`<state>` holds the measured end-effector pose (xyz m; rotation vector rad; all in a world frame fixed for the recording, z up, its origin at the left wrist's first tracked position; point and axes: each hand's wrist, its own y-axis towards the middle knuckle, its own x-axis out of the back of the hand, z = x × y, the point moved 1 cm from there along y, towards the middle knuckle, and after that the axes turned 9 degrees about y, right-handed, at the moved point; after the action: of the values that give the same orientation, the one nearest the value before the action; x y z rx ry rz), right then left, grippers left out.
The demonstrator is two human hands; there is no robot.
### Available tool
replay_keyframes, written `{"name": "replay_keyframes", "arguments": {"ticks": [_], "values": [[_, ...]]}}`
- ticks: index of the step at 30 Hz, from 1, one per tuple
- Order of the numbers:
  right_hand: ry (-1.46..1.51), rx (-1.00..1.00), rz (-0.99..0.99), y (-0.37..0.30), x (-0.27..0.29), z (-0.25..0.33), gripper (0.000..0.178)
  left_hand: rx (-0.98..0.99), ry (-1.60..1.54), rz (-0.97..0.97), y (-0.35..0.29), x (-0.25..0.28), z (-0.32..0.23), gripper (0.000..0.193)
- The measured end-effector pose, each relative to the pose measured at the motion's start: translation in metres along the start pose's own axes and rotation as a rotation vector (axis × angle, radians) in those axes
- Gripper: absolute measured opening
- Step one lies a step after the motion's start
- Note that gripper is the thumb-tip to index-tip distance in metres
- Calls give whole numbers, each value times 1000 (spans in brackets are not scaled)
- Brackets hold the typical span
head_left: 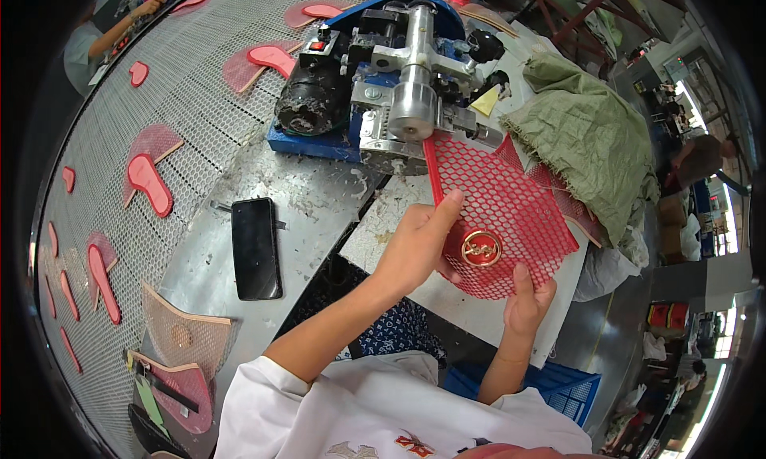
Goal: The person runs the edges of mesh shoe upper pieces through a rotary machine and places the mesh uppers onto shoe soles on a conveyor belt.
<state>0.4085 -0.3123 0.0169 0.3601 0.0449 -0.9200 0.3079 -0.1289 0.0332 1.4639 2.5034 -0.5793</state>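
A red mesh shoe upper [511, 195] with a round gold-and-red emblem is stretched between my two hands. My left hand [419, 239] grips its left side, thumb on top, just below the red edging. At its lower right my right hand [530, 299] pinches the lower edge, thumb up. The upper's far left corner meets the metal roller head of a small blue-based machine [415, 100]; the exact contact point is hidden under the head.
A black phone [256, 247] lies on the metal table left of my arm. Red insoles [149, 185] and mesh pieces spread over a perforated conveyor [199, 84]. A green woven sack [582, 132] sits at right, a blue crate [570, 391] below. Another person's arm [116, 34] shows far left.
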Motion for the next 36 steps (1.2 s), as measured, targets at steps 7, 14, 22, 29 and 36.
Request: {"name": "replay_keyframes", "arguments": {"ticks": [7, 14, 22, 29, 36], "values": [[100, -118, 124, 42, -53, -1, 25, -85, -115, -193, -12, 27, -8, 48], [86, -303, 325, 57, -98, -6, 18, -167, -36, -395, -53, 61, 0, 37], [-408, -247, 512, 106, -64, 20, 27, -68, -98, -216, -73, -14, 37, 44], [-343, -254, 459, 117, -51, 44, 24, -182, -698, -176, -40, -34, 51, 58], [-404, -202, 486, 90, -45, 38, 14, -236, -1118, -43, -33, -3, 54, 52]]}}
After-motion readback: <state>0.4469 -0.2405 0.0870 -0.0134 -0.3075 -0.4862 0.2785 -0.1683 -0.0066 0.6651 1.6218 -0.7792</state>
